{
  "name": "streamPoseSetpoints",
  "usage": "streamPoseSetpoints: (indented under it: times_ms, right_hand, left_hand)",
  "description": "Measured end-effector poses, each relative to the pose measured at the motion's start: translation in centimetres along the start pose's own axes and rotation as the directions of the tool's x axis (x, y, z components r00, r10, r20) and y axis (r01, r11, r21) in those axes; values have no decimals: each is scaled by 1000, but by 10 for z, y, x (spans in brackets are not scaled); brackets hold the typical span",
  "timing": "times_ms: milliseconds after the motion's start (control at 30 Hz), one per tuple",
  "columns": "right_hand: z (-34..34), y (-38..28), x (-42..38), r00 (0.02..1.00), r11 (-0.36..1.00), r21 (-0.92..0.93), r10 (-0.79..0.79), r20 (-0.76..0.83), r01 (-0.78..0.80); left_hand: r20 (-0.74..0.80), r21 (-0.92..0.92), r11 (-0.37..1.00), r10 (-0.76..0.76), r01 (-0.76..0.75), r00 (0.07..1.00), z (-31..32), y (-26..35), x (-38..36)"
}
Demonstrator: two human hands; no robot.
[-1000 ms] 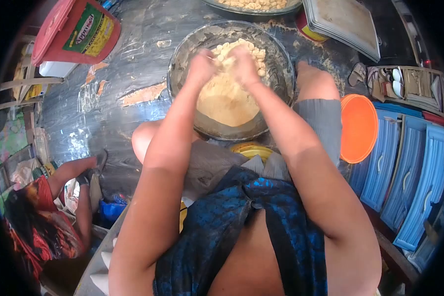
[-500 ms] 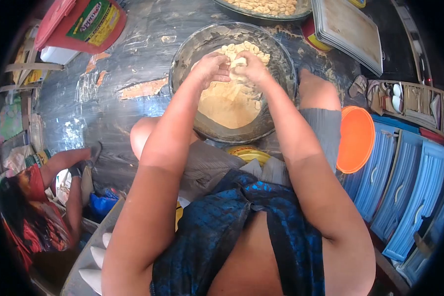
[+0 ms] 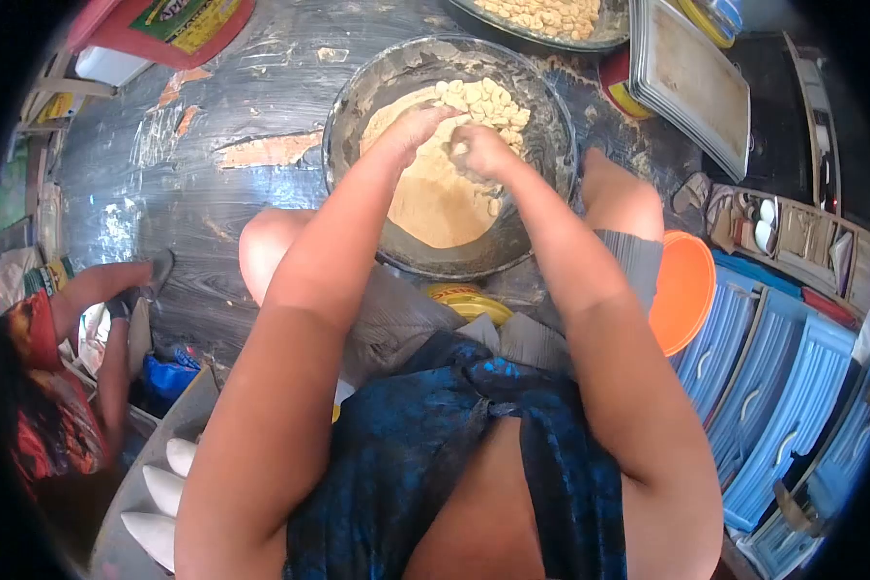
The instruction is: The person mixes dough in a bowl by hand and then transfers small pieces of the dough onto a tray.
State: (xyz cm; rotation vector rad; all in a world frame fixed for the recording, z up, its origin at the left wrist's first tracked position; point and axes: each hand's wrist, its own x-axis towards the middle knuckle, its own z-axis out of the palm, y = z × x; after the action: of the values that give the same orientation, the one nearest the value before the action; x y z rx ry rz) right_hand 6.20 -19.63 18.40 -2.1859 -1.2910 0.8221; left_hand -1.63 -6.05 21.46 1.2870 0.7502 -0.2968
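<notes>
A wide dark basin (image 3: 549, 213) sits on the floor in front of me, with tan powder (image 3: 440, 208) in its middle and lower part. Pale dough pieces (image 3: 493, 101) lie in a heap at its upper right. My left hand (image 3: 418, 130) is over the powder, fingers stretched toward the right; nothing can be made out in it. Close beside it on the right, my right hand (image 3: 480, 150) has its fingers curled round a small pale dough piece (image 3: 460, 148).
Another basin (image 3: 614, 24) of dough pieces stands beyond, near stacked trays (image 3: 696, 77). A red bucket (image 3: 213, 29) is at upper left, an orange basin (image 3: 683, 295) by my right knee, blue drawers (image 3: 793, 387) at right. Another person (image 3: 58, 387) sits at lower left.
The view has shifted slightly. My left hand has flattened and stretched its fingers over the powder, while my right hand has curled more and sits a little lower in the basin.
</notes>
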Motion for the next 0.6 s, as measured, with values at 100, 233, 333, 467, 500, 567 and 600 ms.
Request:
streamPoseSetpoints:
  times_ms: [100, 233, 333, 467, 500, 567, 600]
  right_hand:
    - [-9, 18, -5, 985, 983, 61, 171, 37, -173]
    - [-49, -13, -6, 963, 385, 922, 261, -74, -34]
    - [-38, -15, -5, 991, 13, 998, 122, -63, 62]
    - [-5, 40, 4, 969, 916, 316, 232, 88, -248]
    - [-5, 44, -2, 968, 948, 198, 240, 71, -249]
    - [-11, 87, 7, 923, 864, 326, 345, 169, -383]
    - [-18, 102, 9, 848, 717, 453, 440, 294, -529]
  left_hand:
    - [-99, -92, 995, 19, -28, 995, -11, -25, 21]
    - [-254, -189, 981, -81, 33, 964, 5, 6, -12]
    - [186, -698, 694, -61, 176, 981, 15, 18, -18]
    - [-157, -160, 987, 3, -29, 988, 11, 19, -18]
    - [-266, 50, 988, 155, -147, 951, 0, 7, -7]
    - [-356, 255, 937, 321, -240, 877, -4, 8, -6]
    - [-362, 276, 938, 304, -211, 881, -3, 14, -16]
